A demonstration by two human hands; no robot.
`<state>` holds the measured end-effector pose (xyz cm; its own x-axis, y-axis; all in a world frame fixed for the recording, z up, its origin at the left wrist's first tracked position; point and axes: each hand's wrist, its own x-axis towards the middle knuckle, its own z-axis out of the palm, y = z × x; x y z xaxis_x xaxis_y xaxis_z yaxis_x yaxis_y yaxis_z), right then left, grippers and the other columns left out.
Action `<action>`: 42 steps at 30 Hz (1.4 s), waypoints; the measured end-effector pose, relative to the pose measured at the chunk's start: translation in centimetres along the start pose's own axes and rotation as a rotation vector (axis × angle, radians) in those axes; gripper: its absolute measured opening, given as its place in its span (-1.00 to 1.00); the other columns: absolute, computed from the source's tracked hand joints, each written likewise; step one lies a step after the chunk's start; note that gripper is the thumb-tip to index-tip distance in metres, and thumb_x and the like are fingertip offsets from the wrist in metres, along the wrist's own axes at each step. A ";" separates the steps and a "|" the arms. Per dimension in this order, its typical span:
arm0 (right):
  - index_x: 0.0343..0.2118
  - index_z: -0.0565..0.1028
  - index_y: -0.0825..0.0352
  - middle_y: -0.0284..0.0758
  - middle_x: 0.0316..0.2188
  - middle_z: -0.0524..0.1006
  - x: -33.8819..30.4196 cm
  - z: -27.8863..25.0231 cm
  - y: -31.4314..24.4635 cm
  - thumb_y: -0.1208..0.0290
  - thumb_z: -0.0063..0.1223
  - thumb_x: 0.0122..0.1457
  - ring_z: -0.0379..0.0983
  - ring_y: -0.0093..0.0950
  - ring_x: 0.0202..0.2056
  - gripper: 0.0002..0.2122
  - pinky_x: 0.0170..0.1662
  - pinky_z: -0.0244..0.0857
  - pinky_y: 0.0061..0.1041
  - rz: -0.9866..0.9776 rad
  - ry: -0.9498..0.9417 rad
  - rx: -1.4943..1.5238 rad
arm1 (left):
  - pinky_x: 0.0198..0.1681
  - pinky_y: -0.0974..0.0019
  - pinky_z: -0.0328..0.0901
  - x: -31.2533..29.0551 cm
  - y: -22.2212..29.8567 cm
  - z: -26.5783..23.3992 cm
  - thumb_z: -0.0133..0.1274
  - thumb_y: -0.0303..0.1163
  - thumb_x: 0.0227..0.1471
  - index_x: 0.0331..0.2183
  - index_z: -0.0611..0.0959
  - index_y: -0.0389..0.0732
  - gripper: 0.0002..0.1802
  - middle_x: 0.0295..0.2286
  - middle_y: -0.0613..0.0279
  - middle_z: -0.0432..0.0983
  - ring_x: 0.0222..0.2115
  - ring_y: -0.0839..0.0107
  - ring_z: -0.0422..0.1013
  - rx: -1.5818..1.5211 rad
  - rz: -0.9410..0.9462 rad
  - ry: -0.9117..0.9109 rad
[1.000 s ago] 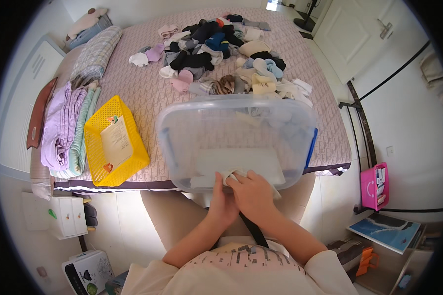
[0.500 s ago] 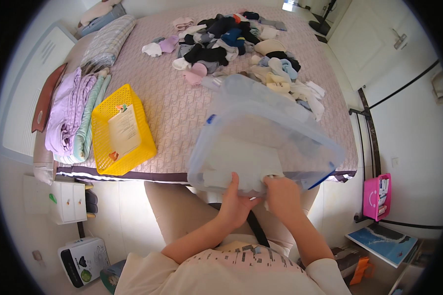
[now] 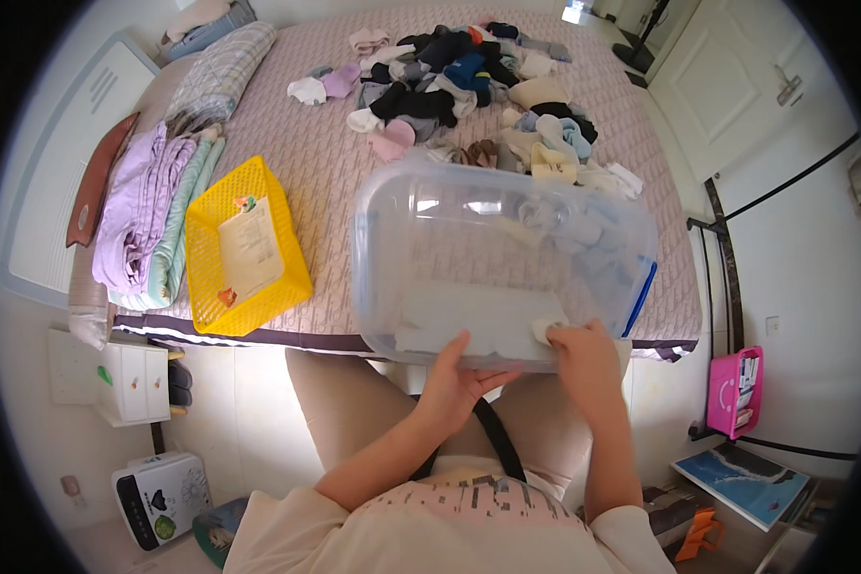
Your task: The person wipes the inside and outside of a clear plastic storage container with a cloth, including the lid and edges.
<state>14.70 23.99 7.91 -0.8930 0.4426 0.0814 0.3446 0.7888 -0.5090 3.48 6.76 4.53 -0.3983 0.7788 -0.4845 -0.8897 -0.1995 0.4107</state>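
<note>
A clear plastic storage box (image 3: 373,239) with a blue latch (image 3: 646,292) on its right end rests at the near edge of the bed, in front of me. My left hand (image 3: 454,383) holds the box's near side, thumb up against it and fingers stretched beneath. A pale white sheet (image 3: 478,316) shows along that near side; whether it is paper or cloth I cannot tell. My right hand (image 3: 588,364) is closed at the near right part of the box, pinching a small crumpled white piece (image 3: 545,331). Whether that piece joins the sheet is unclear.
Beyond the box, a pile of socks (image 3: 450,77) spreads over the quilted bed (image 3: 325,210). Left of the box stands a yellow basket (image 3: 297,277) with a paper inside, beside folded lilac bedding (image 3: 134,220). A pink bin (image 3: 722,392) stands at the right.
The box has tipped and turned, its far rim now running nearly level across the view. My right hand has shifted right and slightly up with the white piece; my left hand stays on the near side.
</note>
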 end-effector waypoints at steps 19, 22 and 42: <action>0.00 0.46 0.49 -0.25 -0.11 0.54 0.3 -4.5 -1.5 0.51 -0.09 0.35 0.48 -0.47 -0.12 -0.76 -0.03 0.38 -0.48 0.055 1.065 0.821 | 0.00 0.11 0.48 -3.6 6.5 1.0 -0.17 -0.27 0.24 0.03 0.38 -0.45 -0.53 -0.07 -0.12 0.51 -0.08 0.01 0.53 0.117 0.141 0.095; -0.16 0.54 0.45 -0.18 -0.19 0.58 1.9 -6.3 -4.8 0.65 0.00 0.21 0.47 -0.38 -0.21 -0.84 -0.15 0.35 -0.50 -0.263 0.666 0.441 | 0.07 0.05 0.43 -5.1 5.5 1.9 -0.12 -0.25 0.29 0.10 0.30 -0.45 -0.49 0.05 -0.13 0.40 0.02 0.02 0.45 0.123 0.052 0.062; -0.15 0.52 0.21 -0.32 -0.19 0.59 20.3 5.4 -9.4 0.55 0.04 0.06 0.45 -0.25 -0.21 -0.74 -0.19 0.39 -0.28 -0.820 -0.389 -0.308 | -0.10 -0.04 0.34 0.3 19.7 -2.8 0.04 -0.53 0.06 0.13 0.28 -0.38 -0.41 -0.24 -0.31 0.51 -0.20 -0.25 0.44 1.668 0.886 0.671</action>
<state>-8.25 23.22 9.70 -0.9047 -0.4259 -0.0063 -0.4190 0.8924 -0.1677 -14.76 1.38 10.27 -0.8842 0.4101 0.2236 0.4503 0.6215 0.6410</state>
